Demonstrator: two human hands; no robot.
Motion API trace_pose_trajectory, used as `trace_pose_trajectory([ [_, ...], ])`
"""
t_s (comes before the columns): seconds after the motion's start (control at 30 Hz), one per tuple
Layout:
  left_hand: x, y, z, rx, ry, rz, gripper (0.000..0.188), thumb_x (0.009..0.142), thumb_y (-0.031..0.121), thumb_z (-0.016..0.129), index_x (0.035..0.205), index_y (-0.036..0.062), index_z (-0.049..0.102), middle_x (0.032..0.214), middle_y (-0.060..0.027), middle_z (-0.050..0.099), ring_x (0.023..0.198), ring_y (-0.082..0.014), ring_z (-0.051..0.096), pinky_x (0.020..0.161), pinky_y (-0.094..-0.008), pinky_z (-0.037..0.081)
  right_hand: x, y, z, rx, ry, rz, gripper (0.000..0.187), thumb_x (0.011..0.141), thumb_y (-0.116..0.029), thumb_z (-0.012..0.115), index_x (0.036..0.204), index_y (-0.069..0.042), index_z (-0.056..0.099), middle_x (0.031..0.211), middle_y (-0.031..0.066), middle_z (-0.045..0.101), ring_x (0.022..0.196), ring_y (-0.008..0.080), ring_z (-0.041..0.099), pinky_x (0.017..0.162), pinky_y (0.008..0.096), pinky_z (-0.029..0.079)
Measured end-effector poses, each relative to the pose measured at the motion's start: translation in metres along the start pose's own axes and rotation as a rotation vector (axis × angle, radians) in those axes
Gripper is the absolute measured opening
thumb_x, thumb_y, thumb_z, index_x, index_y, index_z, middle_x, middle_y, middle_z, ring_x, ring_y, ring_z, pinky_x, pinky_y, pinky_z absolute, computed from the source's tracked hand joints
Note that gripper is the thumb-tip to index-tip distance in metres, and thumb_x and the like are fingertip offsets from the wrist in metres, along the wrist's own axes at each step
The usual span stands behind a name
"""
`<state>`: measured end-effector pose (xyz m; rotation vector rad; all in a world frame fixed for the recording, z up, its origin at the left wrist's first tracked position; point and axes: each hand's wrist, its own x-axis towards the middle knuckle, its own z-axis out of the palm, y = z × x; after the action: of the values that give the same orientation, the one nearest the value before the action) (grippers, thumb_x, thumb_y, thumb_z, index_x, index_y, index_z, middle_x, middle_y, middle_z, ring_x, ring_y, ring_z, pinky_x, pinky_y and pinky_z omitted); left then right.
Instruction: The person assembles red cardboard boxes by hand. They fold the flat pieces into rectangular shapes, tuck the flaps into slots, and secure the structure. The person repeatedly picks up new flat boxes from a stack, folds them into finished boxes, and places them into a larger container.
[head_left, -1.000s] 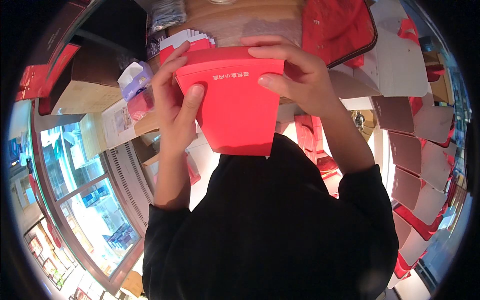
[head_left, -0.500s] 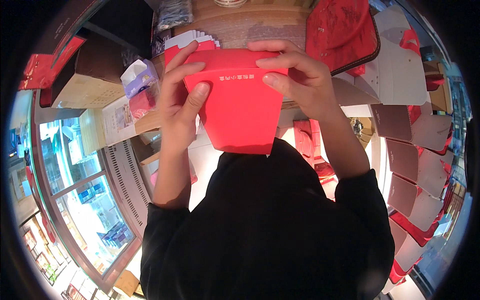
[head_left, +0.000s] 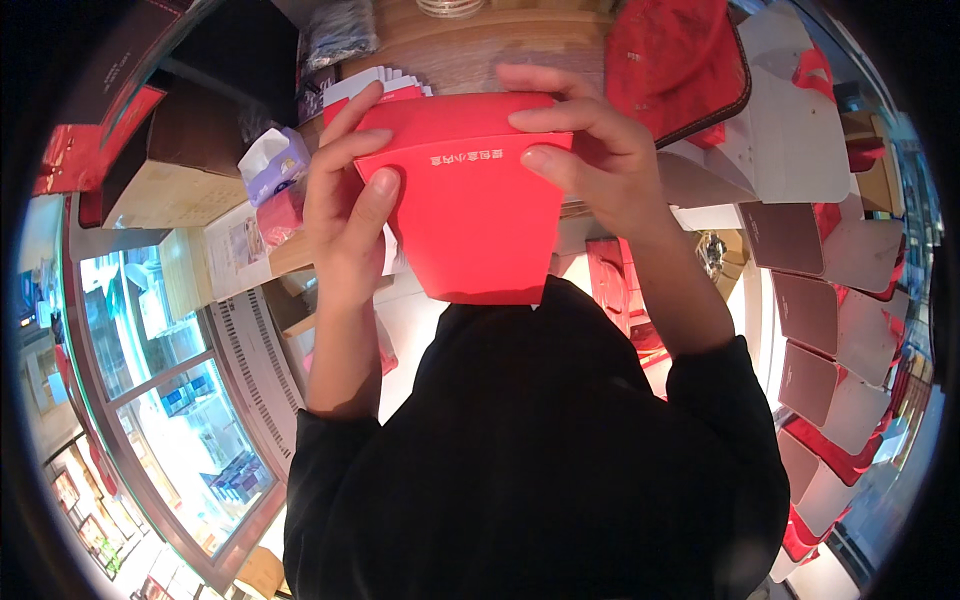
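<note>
Bright glass-fronted display shelves [head_left: 200, 430] fill the left side of the room, with a brown carton [head_left: 190, 140] above them and a purple-and-white tissue pack [head_left: 285, 172] just beside it. Further right, a wooden surface [head_left: 440, 50] runs across the top of the view, carrying a clear plastic bundle [head_left: 340, 35] and, nearer, a stack of red-and-white card pieces [head_left: 375, 85].

Between the person's hands, in front of that stack and above the black garment [head_left: 540, 450], is a red box [head_left: 475, 220]. It tapers toward its lower end, and a line of pale print runs under the upper crease. As for how far along things are, the box looks formed: its broad panel lies flat and the upper panel meets it at a clean fold. It is held up and not set down; its back is hidden, so I cannot tell whether every side is closed.

On the left, the grip [head_left: 345, 210] is parted just enough to span the box's upper left corner, thumb on the broad panel and fingers around the edge. The right grip [head_left: 610, 165] pinches the opposite corner, thumb below the crease, one finger over the upper panel and another stretched past its far edge.

Beyond it lie a red bag [head_left: 675, 60] with a stitched dark border and, at far right, a row of brown-and-grey cases [head_left: 805, 310].
</note>
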<state>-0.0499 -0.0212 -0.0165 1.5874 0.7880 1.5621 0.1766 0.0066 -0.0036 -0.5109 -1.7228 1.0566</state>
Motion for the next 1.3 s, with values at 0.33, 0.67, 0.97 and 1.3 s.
trace_pose_trajectory([
  [0.33, 0.008, -0.017, -0.005, -0.066, 0.562, -0.108, 0.028, 0.094, 0.024, 0.05, 0.114, 0.0046, 0.05, 0.125, -0.0138, 0.048, 0.112, -0.0232, 0.05, 0.09, -0.0365, 0.046, -0.002, 0.018, -0.008, 0.059, 0.138, 0.217, 0.083, 0.079, -0.014, 0.066, 0.144, -0.01, 0.015, 0.144, 0.0168, 0.026, 0.128, 0.0286, 0.037, 0.104, 0.042, 0.032],
  [0.67, -0.017, -0.072, -0.003, -0.526, 0.795, -0.474, 0.034, 0.093, 0.035, 0.048, 0.116, 0.0094, 0.051, 0.118, -0.0063, 0.054, 0.109, -0.0214, 0.052, 0.094, -0.0451, 0.04, -0.073, 0.085, 0.046, 0.755, 0.416, 0.639, 0.057, 0.092, -0.035, 0.051, 0.137, -0.008, 0.03, 0.134, 0.0133, 0.042, 0.124, 0.0274, 0.042, 0.103, 0.0463, 0.033],
  [0.97, -0.069, -0.066, 0.044, -0.357, 0.435, -0.651, 0.048, 0.088, 0.026, 0.058, 0.128, 0.0118, 0.035, 0.128, -0.0038, 0.045, 0.116, -0.0197, 0.045, 0.096, -0.0464, 0.039, -0.027, 0.08, 0.007, 0.923, 0.834, 0.245, 0.054, 0.092, -0.047, 0.045, 0.131, -0.011, 0.039, 0.13, 0.005, 0.048, 0.119, 0.0215, 0.046, 0.099, 0.0411, 0.037],
  [1.3, -0.099, -0.069, 0.021, -0.056, 0.095, -0.741, 0.07, 0.088, 0.029, 0.056, 0.14, 0.0028, 0.017, 0.138, -0.0157, 0.03, 0.125, -0.025, 0.035, 0.104, -0.0397, 0.028, -0.017, 0.074, 0.003, 0.348, 0.678, 0.239, 0.093, 0.077, -0.013, 0.07, 0.144, -0.006, 0.007, 0.129, 0.0139, 0.043, 0.116, 0.0207, 0.046, 0.096, 0.0346, 0.04],
])
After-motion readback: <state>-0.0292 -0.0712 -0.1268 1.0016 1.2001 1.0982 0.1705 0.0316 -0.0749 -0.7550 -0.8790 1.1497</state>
